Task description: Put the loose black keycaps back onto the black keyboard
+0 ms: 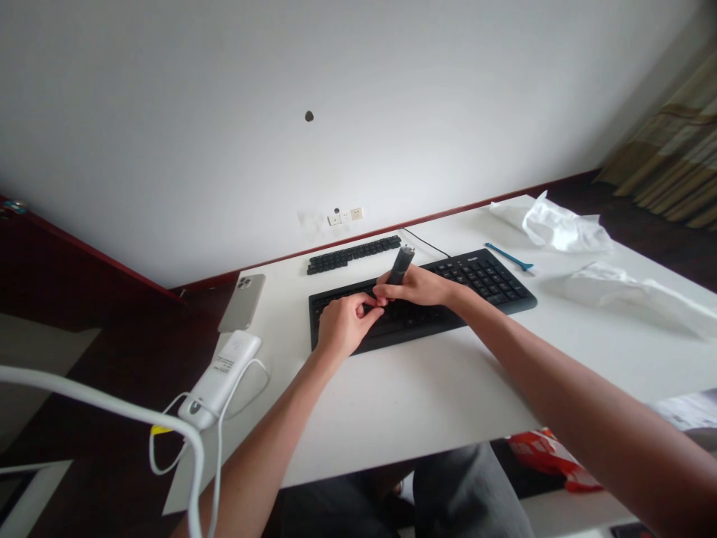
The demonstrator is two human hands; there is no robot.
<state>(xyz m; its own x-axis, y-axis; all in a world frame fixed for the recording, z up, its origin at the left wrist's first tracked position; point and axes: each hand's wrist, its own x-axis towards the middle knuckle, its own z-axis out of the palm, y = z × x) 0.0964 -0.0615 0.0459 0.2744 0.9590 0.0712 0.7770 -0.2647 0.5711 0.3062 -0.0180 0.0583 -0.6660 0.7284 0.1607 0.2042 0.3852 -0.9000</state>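
Note:
A black keyboard (pixel 442 317) lies on the white desk, its left part beneath my two hands. My right hand (pixel 417 285) is closed around a thick black stick-shaped tool (pixel 402 265), held nearly upright, its top end above the fist. Its lower end is hidden by my fingers. Thumb and fingertips of my left hand (pixel 346 321) are pinched together, touching or almost touching the right fingertips just over the keys. Whatever the left fingertips hold is too small to make out. Behind the keyboard, loose black keycaps (pixel 354 255) lie in rows.
A blue pry tool (pixel 508 258) and crumpled white plastic bags (pixel 560 226) lie to the right. At the left edge are a phone (pixel 242 302) and a white power bank (pixel 221 379) with a cable. A white curved tube (pixel 101 403) crosses the lower left.

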